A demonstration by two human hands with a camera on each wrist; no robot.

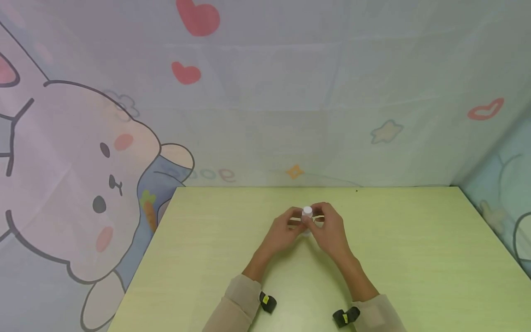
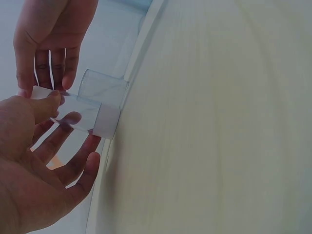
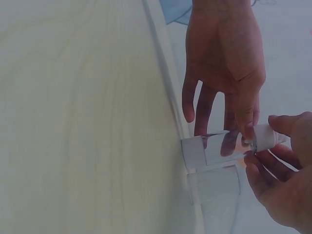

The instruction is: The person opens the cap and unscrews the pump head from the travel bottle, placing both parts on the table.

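Note:
A small clear bottle (image 3: pixel 217 148) with a white cap (image 1: pixel 307 210) and a white lower end stands upright between both hands, near the middle of the table. My left hand (image 1: pixel 283 234) grips its clear body, thumb on one side and fingers curled round the other. At the top, my right hand (image 1: pixel 333 232) pinches the white cap between thumb and fingers. A clear glass or cup (image 2: pixel 103 88) stands close beside the bottle on the right; in the head view my right hand mostly hides it. Whether the two touch I cannot tell.
The pale yellow-green table (image 1: pixel 415 249) ends at a straight far edge. Behind it hangs a printed cloth (image 1: pixel 265 92) with hearts, stars and a large bunny on the left. Another cloth side (image 1: pixel 508 184) borders the right. Dark wrist straps (image 1: pixel 268 303) sit at the sleeves.

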